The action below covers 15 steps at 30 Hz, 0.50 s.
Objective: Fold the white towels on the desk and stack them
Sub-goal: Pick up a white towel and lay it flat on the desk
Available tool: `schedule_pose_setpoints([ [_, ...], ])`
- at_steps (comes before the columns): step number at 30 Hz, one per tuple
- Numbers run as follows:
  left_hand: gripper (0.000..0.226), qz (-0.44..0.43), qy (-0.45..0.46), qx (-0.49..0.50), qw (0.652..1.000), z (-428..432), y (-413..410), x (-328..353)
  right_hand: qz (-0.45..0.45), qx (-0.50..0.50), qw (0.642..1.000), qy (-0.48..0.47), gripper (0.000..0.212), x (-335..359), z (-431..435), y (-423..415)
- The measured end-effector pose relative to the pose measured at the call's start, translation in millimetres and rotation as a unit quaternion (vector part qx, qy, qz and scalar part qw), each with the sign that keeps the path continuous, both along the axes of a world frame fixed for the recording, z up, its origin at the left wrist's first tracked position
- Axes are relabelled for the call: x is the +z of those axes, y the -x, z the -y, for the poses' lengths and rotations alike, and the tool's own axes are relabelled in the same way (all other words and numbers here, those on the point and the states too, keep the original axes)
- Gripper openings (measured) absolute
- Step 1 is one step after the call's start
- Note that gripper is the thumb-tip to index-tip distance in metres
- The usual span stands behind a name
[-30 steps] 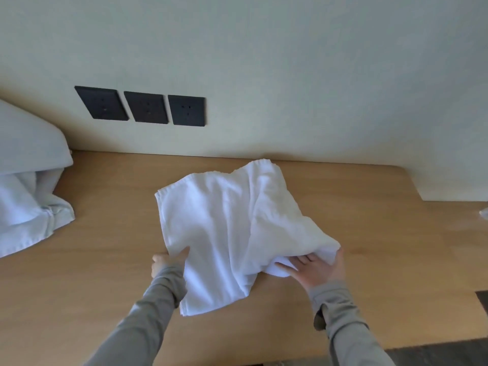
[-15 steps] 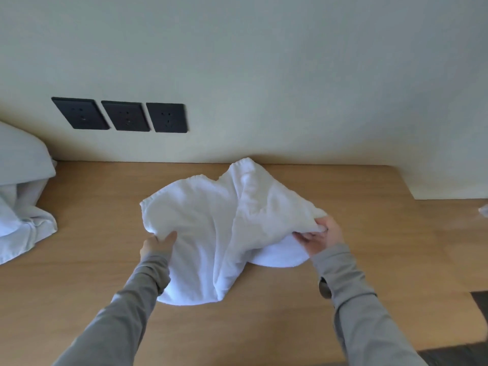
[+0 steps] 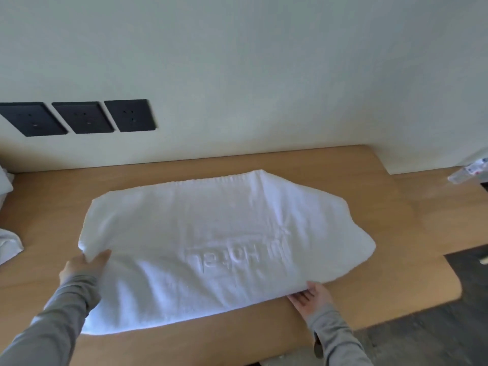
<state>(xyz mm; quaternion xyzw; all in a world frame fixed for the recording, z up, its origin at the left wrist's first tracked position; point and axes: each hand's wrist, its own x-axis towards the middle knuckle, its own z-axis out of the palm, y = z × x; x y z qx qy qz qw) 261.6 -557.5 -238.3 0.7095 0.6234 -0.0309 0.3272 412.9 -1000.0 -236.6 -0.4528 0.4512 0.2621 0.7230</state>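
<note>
A white towel (image 3: 211, 233) with a raised "Hotel" mark, seen upside down, lies spread wide across the wooden desk (image 3: 396, 207). My left hand (image 3: 84, 265) pinches the towel's left edge between thumb and fingers. My right hand (image 3: 309, 294) is palm up at the near right edge, fingers tucked under the cloth. Both arms wear grey sleeves. More white towels (image 3: 8, 244) show at the far left edge of the desk, mostly cut off by the frame.
Three black wall sockets (image 3: 79, 117) sit on the pale wall above the desk's back left. A small clear packet (image 3: 470, 170) lies at the back right. The desk's rounded right end drops to a dark floor (image 3: 435, 326).
The bunched towel has been pulled open and now lies spread wide over the desk. My hands have moved apart, the left to its left edge, the right to its near right edge.
</note>
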Motion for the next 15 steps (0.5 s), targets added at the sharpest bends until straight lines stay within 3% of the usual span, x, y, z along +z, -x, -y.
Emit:
schedule_pose_setpoints([
  [7, 0.058, -0.023, -0.008, 0.004, 1.0, -2, 8, -16, 0.033, 0.006, 0.988, 0.148, 0.053, 4, 25, -44],
  [11, 0.086, -0.013, -0.007, 0.015, 1.0, 8, 12, -8, 0.022, -0.027, 0.974, 0.222, 0.069, 1, 53, -88],
  [15, 0.099, -0.052, 0.009, 0.043, 0.998, 19, 33, -9, -0.006, 0.03, 0.948, 0.316, 0.071, -6, 65, -117],
])
